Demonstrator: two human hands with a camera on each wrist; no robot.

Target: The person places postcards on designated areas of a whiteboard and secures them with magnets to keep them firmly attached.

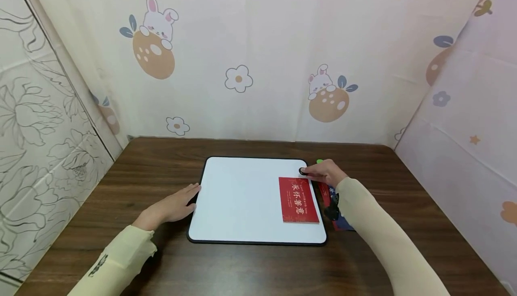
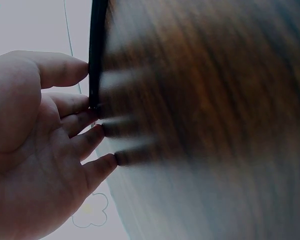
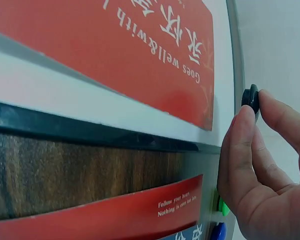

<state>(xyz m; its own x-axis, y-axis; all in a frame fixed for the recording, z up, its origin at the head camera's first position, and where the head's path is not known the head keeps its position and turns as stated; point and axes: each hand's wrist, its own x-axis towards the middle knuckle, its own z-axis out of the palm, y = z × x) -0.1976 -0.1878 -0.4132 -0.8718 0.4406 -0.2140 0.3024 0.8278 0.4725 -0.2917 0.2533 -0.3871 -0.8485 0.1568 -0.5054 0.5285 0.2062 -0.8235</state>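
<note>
A whiteboard (image 1: pixel 238 201) with a black frame lies flat on the table. My left hand (image 1: pixel 177 204) touches its left edge, thumb and fingertips at the black frame (image 2: pixel 94 55), fingers fairly straight. Over the board's top right corner, my right hand (image 1: pixel 326 172) pinches a small round black magnet (image 3: pixel 251 98) between thumb and fingers. A red card (image 1: pixel 299 200) with white writing lies on the right part of the board, just below the magnet. Whether the magnet touches the board cannot be told.
Right of the board, partly under my right arm, lie more red and blue cards (image 1: pixel 343 224). A green magnet (image 3: pixel 222 206) and a blue magnet (image 3: pixel 219 231) sit beyond them. Printed curtains (image 1: pixel 242 40) stand behind the brown wooden table (image 1: pixel 234 269).
</note>
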